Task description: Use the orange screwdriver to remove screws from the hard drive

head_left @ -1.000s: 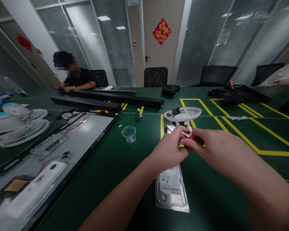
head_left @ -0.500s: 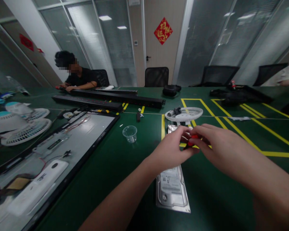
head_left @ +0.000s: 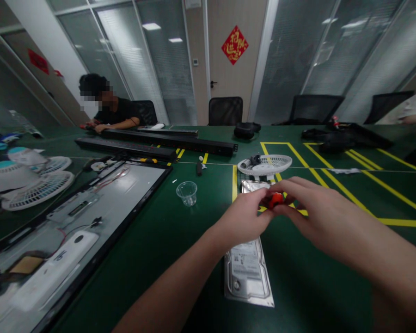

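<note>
Hard drive [head_left: 248, 273] is nearest: flat on the green table [head_left: 152, 231], label up, its far part hidden behind the left wrist. Looks stiff and dense for its size, smooth metal, probably a bit slippery; I'd take it by the long side edges and not knock it.

Left hand [head_left: 244, 212] and right hand [head_left: 319, 203] meet above it around a small red piece [head_left: 276, 199] with dark parts. Right thumb and fingers pinch it; left fingers are curled narrow at its other side, can't tell if gripping or just steadying. Red piece is probably light, hard plastic; hold by the thick red body. Exact type unclear, mostly covered.

Grey panel [head_left: 138, 180] off left, clear cup [head_left: 187, 193] apart from the hands, white grille [head_left: 280, 163] beyond them. Farther: black bars [head_left: 201, 144], co-worker [head_left: 119, 111] seated behind.
</note>
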Action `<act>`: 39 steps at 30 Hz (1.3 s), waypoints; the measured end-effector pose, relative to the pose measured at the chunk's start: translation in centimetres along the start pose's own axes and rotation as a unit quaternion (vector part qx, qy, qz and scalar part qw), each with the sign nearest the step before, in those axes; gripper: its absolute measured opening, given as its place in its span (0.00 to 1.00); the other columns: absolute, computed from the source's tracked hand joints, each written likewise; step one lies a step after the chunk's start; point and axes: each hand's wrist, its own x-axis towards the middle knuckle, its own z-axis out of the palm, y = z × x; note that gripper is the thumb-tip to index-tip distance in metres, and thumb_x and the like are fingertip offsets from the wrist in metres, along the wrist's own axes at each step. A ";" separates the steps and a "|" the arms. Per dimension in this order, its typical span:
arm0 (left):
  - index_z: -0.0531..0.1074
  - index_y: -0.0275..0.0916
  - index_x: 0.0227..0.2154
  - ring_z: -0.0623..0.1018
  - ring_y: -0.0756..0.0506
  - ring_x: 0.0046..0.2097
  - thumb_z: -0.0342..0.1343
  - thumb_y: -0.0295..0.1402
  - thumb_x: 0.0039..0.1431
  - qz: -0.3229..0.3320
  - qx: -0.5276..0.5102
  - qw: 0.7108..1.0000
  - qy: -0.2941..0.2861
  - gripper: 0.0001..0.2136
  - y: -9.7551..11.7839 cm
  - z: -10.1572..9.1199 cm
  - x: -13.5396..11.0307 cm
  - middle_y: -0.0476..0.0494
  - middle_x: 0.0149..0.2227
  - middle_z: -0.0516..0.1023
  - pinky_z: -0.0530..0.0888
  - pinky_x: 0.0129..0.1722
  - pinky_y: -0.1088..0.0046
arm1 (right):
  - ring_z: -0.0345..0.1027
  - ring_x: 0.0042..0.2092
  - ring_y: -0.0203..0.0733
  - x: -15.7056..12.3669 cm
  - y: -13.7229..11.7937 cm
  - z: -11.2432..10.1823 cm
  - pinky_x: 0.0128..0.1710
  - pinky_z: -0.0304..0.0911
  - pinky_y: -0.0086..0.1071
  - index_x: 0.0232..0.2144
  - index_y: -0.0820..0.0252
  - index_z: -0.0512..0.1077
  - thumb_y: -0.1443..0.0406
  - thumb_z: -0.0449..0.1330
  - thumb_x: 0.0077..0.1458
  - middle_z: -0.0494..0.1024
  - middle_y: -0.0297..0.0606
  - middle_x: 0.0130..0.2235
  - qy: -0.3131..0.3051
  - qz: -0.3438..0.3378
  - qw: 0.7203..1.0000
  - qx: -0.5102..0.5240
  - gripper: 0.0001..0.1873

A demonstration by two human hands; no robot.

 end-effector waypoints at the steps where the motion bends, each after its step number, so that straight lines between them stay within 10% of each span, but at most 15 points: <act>1: 0.77 0.38 0.52 0.83 0.38 0.53 0.60 0.28 0.67 -0.004 0.005 1.000 0.000 0.12 0.0 0.0 0.0 0.38 0.51 0.84 0.78 0.51 0.62 | 0.80 0.43 0.52 0.1 0.0 -0.1 0.40 0.70 0.42 0.46 0.55 0.78 0.69 0.57 0.64 0.83 0.46 0.50 -0.004 0.000 1.000 -0.001 0.13; 8: 0.74 0.39 0.54 0.83 0.40 0.54 0.62 0.28 0.67 -0.003 -0.026 1.000 0.002 0.14 -0.3 0.3 0.0 0.38 0.53 0.84 0.78 0.54 0.61 | 0.79 0.42 0.52 0.2 0.4 0.1 0.40 0.69 0.42 0.42 0.57 0.78 0.71 0.54 0.63 0.83 0.46 0.46 -0.013 0.013 1.000 -0.013 0.13; 20: 0.71 0.40 0.40 0.81 0.44 0.43 0.66 0.30 0.61 0.009 0.017 0.999 0.030 0.09 0.1 0.3 -0.1 0.45 0.42 0.81 0.75 0.43 0.68 | 0.71 0.28 0.50 0.5 -0.4 0.4 0.28 0.51 0.38 0.32 0.53 0.73 0.42 0.55 0.67 0.78 0.41 0.28 -0.036 0.138 0.981 -0.132 0.25; 30: 0.75 0.38 0.47 0.84 0.41 0.50 0.55 0.28 0.70 -0.022 -0.001 1.000 -0.018 0.07 -0.3 0.0 0.1 0.39 0.49 0.84 0.79 0.51 0.61 | 0.78 0.42 0.51 0.3 0.3 0.3 0.41 0.69 0.44 0.44 0.56 0.77 0.71 0.52 0.64 0.81 0.46 0.49 -0.022 0.006 1.000 0.003 0.15; 39: 0.73 0.39 0.47 0.83 0.42 0.49 0.67 0.30 0.61 0.023 -0.019 0.999 0.012 0.14 0.0 0.4 0.0 0.41 0.49 0.83 0.77 0.49 0.65 | 0.74 0.32 0.49 0.3 0.7 0.9 0.31 0.60 0.38 0.39 0.55 0.76 0.57 0.57 0.69 0.82 0.43 0.35 -0.028 0.064 0.996 -0.059 0.11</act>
